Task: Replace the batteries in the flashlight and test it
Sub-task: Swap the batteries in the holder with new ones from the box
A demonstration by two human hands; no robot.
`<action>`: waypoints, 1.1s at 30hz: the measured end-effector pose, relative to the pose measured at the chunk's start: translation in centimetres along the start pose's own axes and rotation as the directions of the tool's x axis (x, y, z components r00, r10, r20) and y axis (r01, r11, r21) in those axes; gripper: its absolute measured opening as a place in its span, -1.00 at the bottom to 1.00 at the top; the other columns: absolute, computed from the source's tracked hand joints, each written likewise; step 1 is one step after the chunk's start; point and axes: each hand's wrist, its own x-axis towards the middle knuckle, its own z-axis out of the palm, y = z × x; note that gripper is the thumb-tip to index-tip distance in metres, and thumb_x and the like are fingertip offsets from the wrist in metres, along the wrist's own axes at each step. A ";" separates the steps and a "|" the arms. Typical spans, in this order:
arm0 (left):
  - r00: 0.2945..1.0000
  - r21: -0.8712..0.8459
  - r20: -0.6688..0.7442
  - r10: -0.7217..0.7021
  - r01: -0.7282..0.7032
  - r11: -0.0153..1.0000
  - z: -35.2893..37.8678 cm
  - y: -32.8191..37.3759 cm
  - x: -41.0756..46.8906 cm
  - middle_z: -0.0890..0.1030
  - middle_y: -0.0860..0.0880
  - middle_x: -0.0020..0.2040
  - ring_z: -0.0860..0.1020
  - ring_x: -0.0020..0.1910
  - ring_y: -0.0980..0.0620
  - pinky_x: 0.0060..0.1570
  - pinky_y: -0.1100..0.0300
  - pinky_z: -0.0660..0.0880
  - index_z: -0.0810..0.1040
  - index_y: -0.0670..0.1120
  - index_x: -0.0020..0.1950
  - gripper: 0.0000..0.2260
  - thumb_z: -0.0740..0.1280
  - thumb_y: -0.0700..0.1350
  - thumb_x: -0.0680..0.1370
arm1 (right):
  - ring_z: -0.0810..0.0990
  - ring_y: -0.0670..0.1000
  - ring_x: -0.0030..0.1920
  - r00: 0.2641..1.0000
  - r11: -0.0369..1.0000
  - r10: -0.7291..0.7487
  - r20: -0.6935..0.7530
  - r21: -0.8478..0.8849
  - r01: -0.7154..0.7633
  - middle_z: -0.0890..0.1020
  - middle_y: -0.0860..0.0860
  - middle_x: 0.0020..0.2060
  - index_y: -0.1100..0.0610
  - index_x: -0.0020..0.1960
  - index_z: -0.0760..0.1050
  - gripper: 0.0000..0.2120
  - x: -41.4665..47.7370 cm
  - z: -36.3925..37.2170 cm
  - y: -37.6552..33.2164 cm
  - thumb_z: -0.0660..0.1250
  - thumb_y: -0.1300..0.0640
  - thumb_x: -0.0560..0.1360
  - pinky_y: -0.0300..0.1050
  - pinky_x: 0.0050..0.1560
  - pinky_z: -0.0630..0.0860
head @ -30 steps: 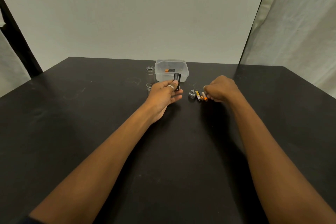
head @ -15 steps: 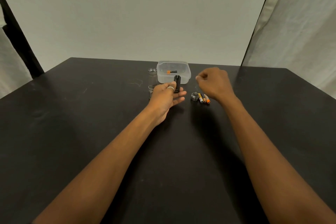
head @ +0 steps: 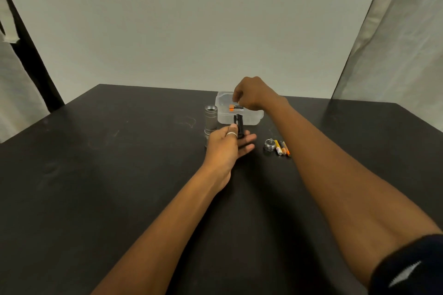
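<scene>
Matte black holder [head: 239, 126] — left hand [head: 227, 145]

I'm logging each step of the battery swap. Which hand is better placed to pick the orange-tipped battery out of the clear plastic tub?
Right. The right hand hovers over the clear plastic tub by the orange-tipped battery; the left hand holds the black battery holder.

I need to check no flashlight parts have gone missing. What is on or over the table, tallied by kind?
Silver flashlight body: 1
Black battery holder: 1
Metal end cap: 1
Loose batteries: 2
Battery in clear container: 1
Clear container: 1
Total: 7
</scene>
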 end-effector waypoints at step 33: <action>0.996 -0.113 0.085 -0.015 0.025 0.993 -0.5 0.8 -0.9 0.71 -0.11 0.07 0.72 0.05 0.01 -0.16 0.21 0.62 0.59 -0.18 0.22 -0.82 0.32 -0.17 0.65 | 0.75 0.00 -0.10 0.930 0.703 0.163 -0.328 0.700 0.124 0.75 0.06 -0.15 0.17 0.03 0.67 -0.84 -12.4 -2.0 -0.9 0.53 0.22 0.47 -0.07 -0.09 0.70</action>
